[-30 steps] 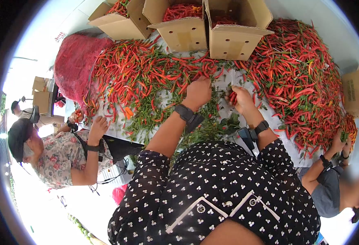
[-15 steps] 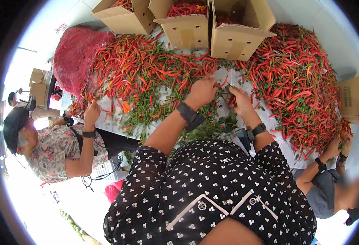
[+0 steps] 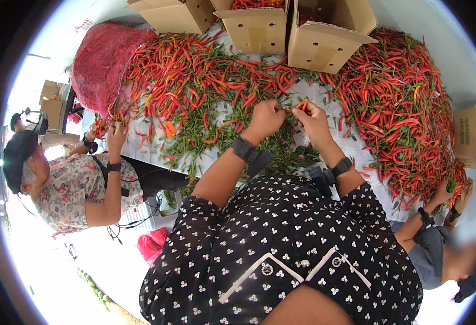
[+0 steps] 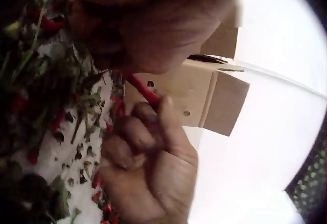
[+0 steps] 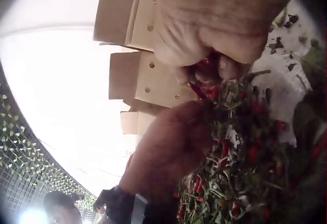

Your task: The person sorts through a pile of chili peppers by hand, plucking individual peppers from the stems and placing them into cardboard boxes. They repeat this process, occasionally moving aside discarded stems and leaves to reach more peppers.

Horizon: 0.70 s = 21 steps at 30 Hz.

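Observation:
Close together over the near part of the heap, both hands meet at a slender red chilli (image 4: pixel 144 88). My left hand (image 3: pixel 266 121) is curled with its fingertips on one end of it; those fingertips are mostly hidden behind the hand in the left wrist view. Thumb and bent fingers of my right hand (image 3: pixel 315 125) pinch the other end. In the right wrist view more red chillies (image 5: pixel 208 89) show at the right hand's curled fingers. Below both hands lie green stems and leaves (image 3: pixel 281 143) mixed with chillies on a white sheet (image 3: pixel 332 120).
A large chilli heap (image 3: pixel 397 114) rises at the right, and another spread (image 3: pixel 178 70) lies at the left beside a red net sack (image 3: pixel 105 70). Cardboard boxes (image 3: pixel 330 47) line the back. One person (image 3: pixel 81 189) works at the left, another (image 3: pixel 425 252) at the right.
The right hand has moved up and in toward the left hand, so that a chilli now spans the two. In the head view the boxes have shifted slightly upward.

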Tool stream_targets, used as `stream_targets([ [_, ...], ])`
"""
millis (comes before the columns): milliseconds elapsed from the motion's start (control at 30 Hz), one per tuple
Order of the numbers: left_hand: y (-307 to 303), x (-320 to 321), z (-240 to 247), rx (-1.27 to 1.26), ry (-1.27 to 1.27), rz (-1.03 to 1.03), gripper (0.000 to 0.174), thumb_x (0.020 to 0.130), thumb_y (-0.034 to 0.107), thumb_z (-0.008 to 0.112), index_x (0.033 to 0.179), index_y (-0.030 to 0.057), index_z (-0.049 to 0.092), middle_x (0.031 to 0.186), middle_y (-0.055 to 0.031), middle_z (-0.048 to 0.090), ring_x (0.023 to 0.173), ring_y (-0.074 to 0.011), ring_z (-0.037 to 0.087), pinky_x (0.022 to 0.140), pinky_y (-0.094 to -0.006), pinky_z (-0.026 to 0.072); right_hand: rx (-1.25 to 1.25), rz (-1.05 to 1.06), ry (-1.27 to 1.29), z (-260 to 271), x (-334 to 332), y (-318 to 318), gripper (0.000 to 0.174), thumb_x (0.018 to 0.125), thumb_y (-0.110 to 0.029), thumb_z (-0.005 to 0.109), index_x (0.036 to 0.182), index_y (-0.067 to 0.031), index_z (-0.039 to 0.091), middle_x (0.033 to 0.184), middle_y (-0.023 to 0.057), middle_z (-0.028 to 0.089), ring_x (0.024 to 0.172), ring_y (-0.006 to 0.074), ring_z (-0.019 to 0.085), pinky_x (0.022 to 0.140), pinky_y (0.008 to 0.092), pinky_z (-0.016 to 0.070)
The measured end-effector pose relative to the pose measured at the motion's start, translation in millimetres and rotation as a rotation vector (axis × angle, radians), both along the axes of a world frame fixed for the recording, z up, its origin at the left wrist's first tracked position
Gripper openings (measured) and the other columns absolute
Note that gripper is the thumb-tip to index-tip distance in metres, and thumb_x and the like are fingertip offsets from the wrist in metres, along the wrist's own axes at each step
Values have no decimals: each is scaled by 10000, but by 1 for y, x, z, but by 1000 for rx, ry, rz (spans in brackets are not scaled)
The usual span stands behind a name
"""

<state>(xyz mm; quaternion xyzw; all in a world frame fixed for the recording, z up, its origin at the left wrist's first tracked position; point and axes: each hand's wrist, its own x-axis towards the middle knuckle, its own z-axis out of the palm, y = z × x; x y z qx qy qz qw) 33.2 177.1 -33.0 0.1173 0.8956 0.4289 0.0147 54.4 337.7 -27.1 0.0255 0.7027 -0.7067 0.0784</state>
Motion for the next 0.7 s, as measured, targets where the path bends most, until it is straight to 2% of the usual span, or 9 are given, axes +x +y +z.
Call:
stream_targets([
  [33,-1,-3,-3,4,-21,25,182,728,178,550,732,4,603,684,-190,589,655,-340,591,610,-383,464,0,-2,1,2,1,1,131,814,-173,605,862,-54,584,658,-13,537,528,61,453,458,220,338],
  [100,-6,-13,-1,7,-40,46,207,742,203,535,719,9,602,676,-189,587,646,-342,588,605,-382,463,-230,-105,-55,10,3,3,125,823,-177,588,842,-55,569,662,-3,548,525,69,462,448,219,329],
  [167,-10,-26,9,-239,-273,-239,239,758,241,516,737,21,606,656,-176,586,654,-336,588,610,-402,465,-362,-196,-131,14,1,11,125,840,-180,557,821,-58,544,642,5,530,509,76,456,430,218,320],
  [200,-8,-30,12,-240,-273,-243,239,758,241,516,737,21,606,656,-176,586,654,-336,588,610,-402,465,-493,-279,-212,14,0,16,136,856,-184,526,800,-61,518,621,14,511,493,83,451,412,217,310],
  [267,3,-39,17,-345,171,-158,244,768,255,521,860,45,605,775,-170,604,668,-322,596,632,-427,475,-517,-209,-209,-13,-5,32,164,863,-210,497,776,-70,503,656,36,529,514,107,473,401,228,305],
  [400,24,-75,11,-341,334,1,301,768,284,532,991,86,574,963,-161,586,791,-323,593,705,-448,474,-588,-279,-329,-11,-2,34,168,848,-226,502,789,-69,517,685,48,550,551,141,516,406,235,323],
  [467,27,-95,-10,-537,471,69,313,774,280,522,1041,119,551,1071,-153,543,924,-349,553,772,-461,459,-563,-289,-357,-10,-2,33,165,825,-224,528,809,-60,528,684,55,565,567,171,556,418,258,348],
  [600,27,-92,-8,-619,426,57,290,771,254,518,1024,124,572,1044,-143,557,977,-366,517,795,-463,445,-553,-275,-345,-18,-2,38,150,820,-207,530,834,-58,531,695,60,573,582,187,574,416,267,354],
  [700,14,-73,-7,-627,406,-127,274,773,239,512,1006,122,596,1031,-153,557,938,-353,532,773,-463,450,-611,-266,-389,-25,-3,39,145,822,-202,530,842,-58,533,703,61,577,583,191,572,416,267,349],
])
